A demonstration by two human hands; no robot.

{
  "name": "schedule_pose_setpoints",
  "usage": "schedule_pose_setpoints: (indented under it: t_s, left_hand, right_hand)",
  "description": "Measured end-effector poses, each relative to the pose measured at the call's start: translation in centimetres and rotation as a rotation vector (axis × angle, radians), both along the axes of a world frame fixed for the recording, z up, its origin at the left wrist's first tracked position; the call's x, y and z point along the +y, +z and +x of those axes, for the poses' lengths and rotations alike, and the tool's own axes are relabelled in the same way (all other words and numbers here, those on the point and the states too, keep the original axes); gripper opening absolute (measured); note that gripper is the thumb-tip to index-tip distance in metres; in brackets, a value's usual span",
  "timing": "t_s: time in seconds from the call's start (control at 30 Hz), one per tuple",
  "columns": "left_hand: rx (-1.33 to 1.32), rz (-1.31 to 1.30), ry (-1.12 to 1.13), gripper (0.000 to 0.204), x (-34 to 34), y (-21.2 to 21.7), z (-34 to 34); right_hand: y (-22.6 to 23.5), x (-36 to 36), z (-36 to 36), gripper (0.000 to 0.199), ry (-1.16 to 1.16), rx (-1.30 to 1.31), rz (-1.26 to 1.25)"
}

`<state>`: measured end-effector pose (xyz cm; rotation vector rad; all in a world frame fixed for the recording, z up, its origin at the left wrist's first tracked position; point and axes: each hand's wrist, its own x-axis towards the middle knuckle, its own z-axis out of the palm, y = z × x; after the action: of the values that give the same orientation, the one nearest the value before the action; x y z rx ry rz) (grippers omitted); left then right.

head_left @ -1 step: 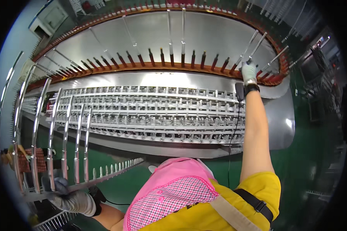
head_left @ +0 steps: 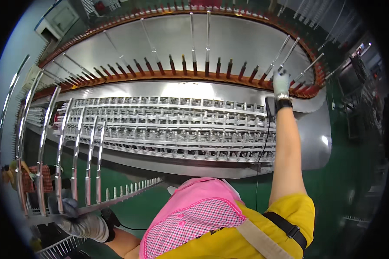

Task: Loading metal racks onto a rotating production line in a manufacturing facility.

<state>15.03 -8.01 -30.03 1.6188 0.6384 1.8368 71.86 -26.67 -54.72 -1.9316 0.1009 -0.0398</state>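
Observation:
My right hand [head_left: 282, 85], in a pale glove with a dark wristband, reaches to the far right of the loop conveyor. Its fingers close around the lower end of a shiny metal tube [head_left: 290, 52] beside the dark-tipped red spindles [head_left: 218, 68]. My left hand [head_left: 83, 223], in a grey glove, is low at the left, closed around a long pegged bar [head_left: 116, 200]. Several polished tubes [head_left: 77, 151] stand upright on this bar; its farther pegs carry none. The left fingertips are partly hidden behind the bar and tubes.
Between me and the conveyor [head_left: 181, 77], a metal table [head_left: 307, 142] bears stacked silver pegged bars [head_left: 168, 125]. A black cable [head_left: 263, 146] hangs over its front edge. Another person [head_left: 43, 179] is at the far left. Several tubes [head_left: 208, 39] stand on the conveyor.
The conveyor, table and tubes sit slightly farther right in the picture, and my right hand has shifted right with them. Both hands keep their grips.

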Motion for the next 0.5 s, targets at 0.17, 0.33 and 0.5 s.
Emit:
schedule_pose_setpoints:
  t_s: [0.17,0.33,0.5]
  left_hand:
    - [-0.116,-0.067,0.241,0.041,-1.5,0.2,3.4]
    - [0.07,-0.037,0.127,0.047,-5.0,1.0,9.2]
    - [0.065,-0.046,-0.098,0.048,-7.9,2.2,11.4]
  right_hand:
    - [-1.8,6.4,-10.7,0.027,0.608,0.113,0.932]
    - [6.6,11.3,-30.1,0.043,1.662,0.124,0.483]
    - [13.7,9.5,-37.8,0.042,1.738,0.777,0.958]
